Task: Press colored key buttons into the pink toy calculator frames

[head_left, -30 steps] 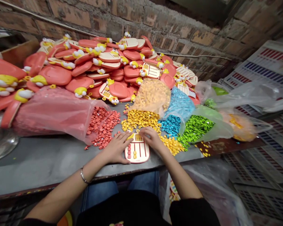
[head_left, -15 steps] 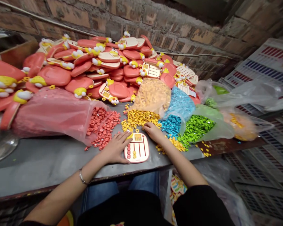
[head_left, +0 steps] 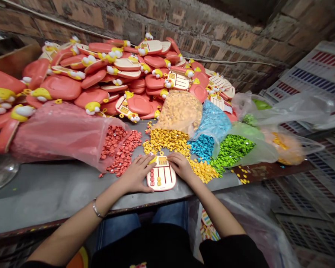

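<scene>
Open tabletop (head_left: 58, 193) front left, bags (head_left: 58, 134) behind

From here I see a workshop, with bare bricks (head_left: 212, 45) up top, a heap of red toys (head_left: 92, 79) at upper left and bags (head_left: 180, 109) of tiny pieces (head_left: 231, 149) across the middle.

The board (head_left: 162, 176) looks smooth plastic, the wall (head_left: 181, 22) (matt brick) rough.
</scene>
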The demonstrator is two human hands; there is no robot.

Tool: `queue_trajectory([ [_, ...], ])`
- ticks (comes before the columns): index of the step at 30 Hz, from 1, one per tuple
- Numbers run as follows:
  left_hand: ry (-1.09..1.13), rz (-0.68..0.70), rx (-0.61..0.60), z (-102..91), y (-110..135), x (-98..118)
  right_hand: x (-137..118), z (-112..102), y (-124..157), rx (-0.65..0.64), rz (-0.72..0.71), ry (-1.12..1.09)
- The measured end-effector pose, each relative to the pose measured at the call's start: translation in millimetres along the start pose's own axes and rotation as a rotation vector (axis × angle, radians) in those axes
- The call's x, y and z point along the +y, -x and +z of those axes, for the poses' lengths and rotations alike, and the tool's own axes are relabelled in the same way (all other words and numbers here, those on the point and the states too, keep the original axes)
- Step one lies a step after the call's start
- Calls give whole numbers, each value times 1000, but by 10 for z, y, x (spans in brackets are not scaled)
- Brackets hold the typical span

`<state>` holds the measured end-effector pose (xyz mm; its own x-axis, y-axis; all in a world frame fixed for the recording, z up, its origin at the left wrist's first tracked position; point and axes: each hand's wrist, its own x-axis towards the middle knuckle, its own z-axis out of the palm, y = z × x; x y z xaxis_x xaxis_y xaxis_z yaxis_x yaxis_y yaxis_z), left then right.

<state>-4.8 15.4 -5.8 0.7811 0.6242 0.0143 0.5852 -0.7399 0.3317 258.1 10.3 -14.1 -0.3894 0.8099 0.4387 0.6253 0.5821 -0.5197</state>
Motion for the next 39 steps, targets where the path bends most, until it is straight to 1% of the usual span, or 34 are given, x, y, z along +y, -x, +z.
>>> queue_trajectory([
  [3,-8,-8,-1,-4,-3,14,5,17,66,19,0,89],
  [7,15,20,-2,-18,-4,27,-42,-6,116,17,45,101],
  [9,24,33,-10,-21,-3,29,-62,-32,110,0,65,96],
  [11,27,37,-13,-18,-1,29,-62,-72,82,-51,66,85],
  [15,25,37,-1,-1,1,23,-47,-176,53,-205,90,-58],
  [16,25,36,2,3,1,22,-53,-193,65,-220,113,-106],
  [18,23,38,4,11,1,20,-88,-191,108,-207,161,-165],
  [20,22,46,2,17,2,19,-152,-128,145,-154,196,-172],
  [23,25,58,1,25,6,15,-276,60,136,-63,213,-161],
  [25,32,56,6,29,9,11,-357,177,97,-35,195,-159],
  [26,34,52,9,29,10,8,-390,211,79,-41,178,-162],
  [27,35,49,12,28,11,7,-416,222,66,-66,159,-173],
  [29,31,49,13,22,10,5,-440,173,56,-167,126,-232],
  [31,23,52,11,15,8,8,-416,58,48,-262,118,-312],
  [32,18,53,11,12,7,10,-385,-8,32,-259,133,-331],
  [33,15,55,12,8,6,13,-341,-69,2,-213,156,-321],
  [34,13,57,15,6,6,15,-286,-118,-45,-138,178,-279],
  [36,16,62,20,4,7,19,-152,-163,-182,12,198,-125],
  [37,18,64,22,4,8,19,-81,-154,-265,46,191,-30],
  [38,21,66,22,6,10,18,-13,-126,-350,39,176,65],
  [39,23,68,22,8,12,17,49,-81,-432,1,157,156],
])
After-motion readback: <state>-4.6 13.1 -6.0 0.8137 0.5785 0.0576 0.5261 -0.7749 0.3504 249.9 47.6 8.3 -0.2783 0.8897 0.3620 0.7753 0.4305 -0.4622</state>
